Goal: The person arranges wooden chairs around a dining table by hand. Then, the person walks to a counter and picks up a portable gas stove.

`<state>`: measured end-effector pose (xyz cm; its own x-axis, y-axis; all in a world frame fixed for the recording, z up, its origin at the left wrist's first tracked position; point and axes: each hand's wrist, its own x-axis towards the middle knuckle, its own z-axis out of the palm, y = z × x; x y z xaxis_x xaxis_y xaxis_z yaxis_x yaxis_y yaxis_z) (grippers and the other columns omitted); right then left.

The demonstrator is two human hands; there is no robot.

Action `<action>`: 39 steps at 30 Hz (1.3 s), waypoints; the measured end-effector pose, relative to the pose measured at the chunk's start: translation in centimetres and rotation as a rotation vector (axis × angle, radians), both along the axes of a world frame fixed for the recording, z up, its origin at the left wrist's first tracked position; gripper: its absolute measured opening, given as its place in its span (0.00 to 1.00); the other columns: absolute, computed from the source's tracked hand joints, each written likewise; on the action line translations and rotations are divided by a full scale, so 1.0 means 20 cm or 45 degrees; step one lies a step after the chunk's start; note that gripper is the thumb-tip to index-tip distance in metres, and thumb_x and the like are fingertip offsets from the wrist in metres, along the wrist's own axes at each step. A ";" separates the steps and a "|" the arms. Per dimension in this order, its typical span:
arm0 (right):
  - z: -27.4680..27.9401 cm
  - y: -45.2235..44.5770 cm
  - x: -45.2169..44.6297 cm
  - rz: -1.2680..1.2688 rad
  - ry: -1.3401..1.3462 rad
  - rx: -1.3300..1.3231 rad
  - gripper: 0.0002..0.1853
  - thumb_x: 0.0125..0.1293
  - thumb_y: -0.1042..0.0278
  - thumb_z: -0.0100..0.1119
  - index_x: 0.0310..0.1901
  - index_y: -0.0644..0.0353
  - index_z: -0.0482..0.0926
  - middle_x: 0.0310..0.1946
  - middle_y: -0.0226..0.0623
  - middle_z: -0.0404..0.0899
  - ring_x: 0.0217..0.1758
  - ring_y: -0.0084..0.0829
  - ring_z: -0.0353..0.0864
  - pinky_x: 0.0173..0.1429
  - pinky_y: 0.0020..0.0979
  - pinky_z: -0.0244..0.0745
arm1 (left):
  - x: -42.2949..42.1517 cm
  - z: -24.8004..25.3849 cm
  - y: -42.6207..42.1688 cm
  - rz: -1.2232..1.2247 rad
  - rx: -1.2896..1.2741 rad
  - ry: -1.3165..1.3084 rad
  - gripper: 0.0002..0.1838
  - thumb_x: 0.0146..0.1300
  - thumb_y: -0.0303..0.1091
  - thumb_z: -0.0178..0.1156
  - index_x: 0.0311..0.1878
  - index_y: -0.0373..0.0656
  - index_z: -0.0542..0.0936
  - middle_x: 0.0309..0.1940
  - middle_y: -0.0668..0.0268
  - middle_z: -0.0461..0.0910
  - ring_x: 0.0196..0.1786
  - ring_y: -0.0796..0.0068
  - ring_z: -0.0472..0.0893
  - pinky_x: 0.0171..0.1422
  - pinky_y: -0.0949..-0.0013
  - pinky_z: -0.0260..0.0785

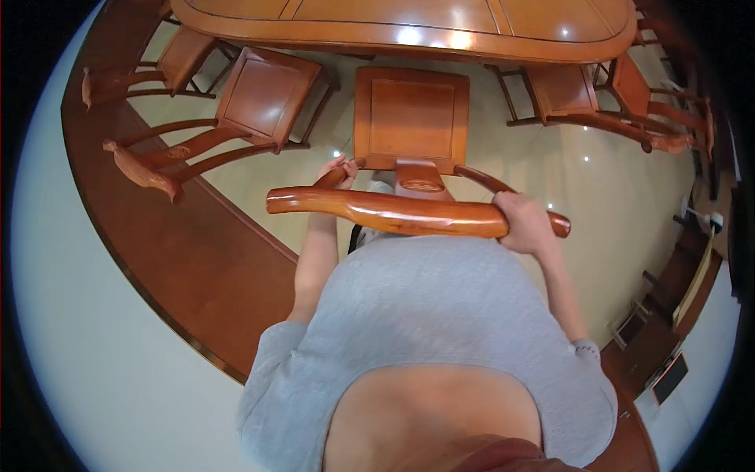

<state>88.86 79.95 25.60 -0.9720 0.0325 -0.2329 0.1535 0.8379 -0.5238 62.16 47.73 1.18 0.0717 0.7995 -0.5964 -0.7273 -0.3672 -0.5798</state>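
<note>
Directly in front of my body is a wooden chair (410, 116), its seat toward the table (330, 33) and its curved top rail crossing close to my shirt. My right hand (525, 220) is wrapped over the right part of that top rail. Lower down on the left, my left hand (338, 171) closes round the chair's left back post, near the seat. The carved back panel stands between the two hands.
Two more wooden chairs (263, 94) stand at the left, and others (565, 90) at the right by the table. A brown wooden surface (197, 275) curves along the left. Dark furniture (668, 275) lines the right side.
</note>
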 end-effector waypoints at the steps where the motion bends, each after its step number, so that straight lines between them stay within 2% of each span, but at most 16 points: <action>1: 0.01 0.01 -0.02 -0.016 -0.013 0.005 0.16 0.39 0.74 0.64 0.33 0.60 0.71 0.28 0.44 0.77 0.36 0.50 0.78 0.42 0.44 0.74 | -0.02 -0.04 0.00 -0.025 0.004 0.003 0.12 0.69 0.31 0.55 0.41 0.30 0.67 0.31 0.56 0.74 0.33 0.66 0.78 0.41 0.70 0.78; 3: 0.08 0.02 -0.08 -0.086 -0.058 0.046 0.15 0.40 0.74 0.64 0.34 0.61 0.73 0.29 0.47 0.79 0.37 0.51 0.79 0.43 0.45 0.75 | -0.06 -0.18 0.02 0.022 0.242 0.003 0.09 0.67 0.27 0.55 0.43 0.29 0.69 0.30 0.58 0.73 0.37 0.70 0.76 0.44 0.69 0.75; 4: 0.09 0.03 -0.09 -0.097 -0.048 0.065 0.15 0.40 0.74 0.64 0.34 0.61 0.73 0.29 0.47 0.79 0.37 0.51 0.79 0.43 0.45 0.75 | -0.10 -0.17 0.04 -0.108 0.262 -0.162 0.08 0.67 0.30 0.55 0.33 0.36 0.71 0.27 0.60 0.75 0.35 0.70 0.77 0.46 0.68 0.74; 5: 0.09 0.04 -0.10 -0.130 -0.093 0.086 0.15 0.41 0.74 0.63 0.35 0.62 0.74 0.29 0.48 0.80 0.37 0.51 0.80 0.43 0.45 0.75 | -0.13 -0.23 0.04 -0.120 0.282 -0.153 0.08 0.67 0.30 0.55 0.33 0.36 0.71 0.27 0.60 0.75 0.35 0.70 0.77 0.46 0.68 0.74; 7: 0.10 0.04 -0.12 -0.177 -0.140 0.121 0.15 0.42 0.74 0.63 0.36 0.62 0.75 0.29 0.49 0.80 0.38 0.51 0.80 0.43 0.45 0.75 | -0.13 -0.35 0.03 -0.121 0.395 0.216 0.10 0.67 0.36 0.54 0.31 0.41 0.73 0.29 0.61 0.77 0.35 0.71 0.78 0.48 0.66 0.72; 8: 0.10 0.04 -0.12 -0.228 -0.153 0.117 0.15 0.43 0.74 0.64 0.36 0.63 0.75 0.32 0.50 0.80 0.39 0.52 0.80 0.43 0.44 0.74 | -0.10 -0.38 0.03 -0.131 0.411 0.218 0.10 0.67 0.36 0.54 0.31 0.41 0.73 0.29 0.61 0.77 0.35 0.71 0.78 0.48 0.66 0.72; 11: 0.13 -0.01 -0.12 -0.320 -0.163 0.102 0.14 0.44 0.76 0.64 0.36 0.64 0.75 0.33 0.51 0.80 0.40 0.53 0.79 0.43 0.43 0.73 | -0.06 -0.48 0.01 -0.103 -0.293 1.454 0.13 0.69 0.39 0.52 0.31 0.42 0.76 0.29 0.63 0.80 0.35 0.73 0.79 0.49 0.67 0.72; 12: 0.12 -0.02 -0.12 -0.316 -0.112 0.123 0.14 0.44 0.76 0.63 0.36 0.64 0.75 0.33 0.51 0.80 0.40 0.53 0.79 0.43 0.43 0.73 | -0.20 -0.55 0.05 -0.324 0.200 1.095 0.11 0.66 0.34 0.57 0.29 0.41 0.81 0.23 0.66 0.81 0.24 0.77 0.78 0.36 0.75 0.74; 15: 0.10 -0.05 -0.12 -0.359 -0.040 0.163 0.14 0.43 0.77 0.62 0.35 0.64 0.75 0.34 0.51 0.80 0.41 0.54 0.79 0.43 0.44 0.73 | -0.27 -0.75 0.05 -0.249 0.004 1.310 0.11 0.65 0.35 0.59 0.29 0.39 0.81 0.25 0.63 0.82 0.26 0.76 0.80 0.36 0.75 0.74; 16: 0.08 -0.06 -0.11 -0.403 -0.028 0.166 0.13 0.43 0.78 0.62 0.35 0.64 0.75 0.34 0.51 0.80 0.41 0.54 0.78 0.44 0.44 0.73 | -0.29 -0.50 0.10 -0.300 0.121 1.213 0.10 0.63 0.35 0.59 0.29 0.39 0.81 0.26 0.60 0.83 0.26 0.74 0.81 0.36 0.73 0.74; 20: 0.05 -0.11 -0.10 -0.491 -0.006 0.148 0.13 0.41 0.80 0.58 0.33 0.64 0.75 0.33 0.52 0.80 0.41 0.54 0.78 0.45 0.46 0.74 | -0.41 -0.44 0.20 -0.425 0.226 1.172 0.11 0.62 0.36 0.60 0.26 0.42 0.80 0.26 0.61 0.82 0.27 0.74 0.80 0.37 0.73 0.73; 22: 0.03 -0.10 -0.11 -0.517 0.085 0.162 0.13 0.41 0.81 0.57 0.33 0.64 0.74 0.32 0.51 0.79 0.41 0.54 0.78 0.47 0.46 0.73 | -0.48 -0.39 0.26 -0.314 0.378 0.643 0.10 0.66 0.37 0.54 0.29 0.44 0.76 0.29 0.66 0.79 0.39 0.74 0.79 0.52 0.71 0.69; 25: -0.01 -0.07 -0.16 -0.503 0.102 0.209 0.13 0.41 0.80 0.56 0.33 0.64 0.74 0.32 0.49 0.79 0.41 0.52 0.78 0.48 0.44 0.72 | -0.54 -0.35 0.36 -0.289 0.282 0.716 0.10 0.61 0.35 0.60 0.25 0.44 0.75 0.26 0.65 0.78 0.33 0.75 0.79 0.42 0.71 0.72; 28: -0.06 0.00 -0.23 -0.482 0.188 0.268 0.12 0.42 0.80 0.57 0.33 0.63 0.73 0.31 0.48 0.79 0.41 0.50 0.77 0.48 0.43 0.71 | -0.60 -0.35 0.44 -0.255 0.467 0.453 0.10 0.61 0.34 0.59 0.26 0.44 0.73 0.27 0.66 0.78 0.34 0.75 0.79 0.45 0.71 0.72; 35: -0.13 0.23 -0.46 -0.431 0.218 0.261 0.15 0.42 0.79 0.59 0.36 0.63 0.75 0.33 0.48 0.79 0.43 0.52 0.77 0.48 0.46 0.71 | -0.82 -0.36 0.62 -0.349 0.489 0.504 0.09 0.63 0.33 0.57 0.27 0.43 0.73 0.28 0.65 0.79 0.36 0.74 0.79 0.49 0.69 0.72; 39: -0.12 0.33 -0.57 -0.390 0.200 0.267 0.15 0.40 0.80 0.59 0.35 0.63 0.75 0.34 0.46 0.79 0.44 0.51 0.77 0.48 0.44 0.71 | -0.88 -0.36 0.66 -0.336 0.425 0.298 0.09 0.61 0.33 0.59 0.27 0.45 0.73 0.28 0.66 0.78 0.35 0.74 0.79 0.48 0.70 0.72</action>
<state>77.48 86.48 23.22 -0.9332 0.3572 -0.0398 0.3444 0.8570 -0.3834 44.52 60.89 -6.08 0.1922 0.9226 -0.3344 -0.8955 0.0255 -0.4443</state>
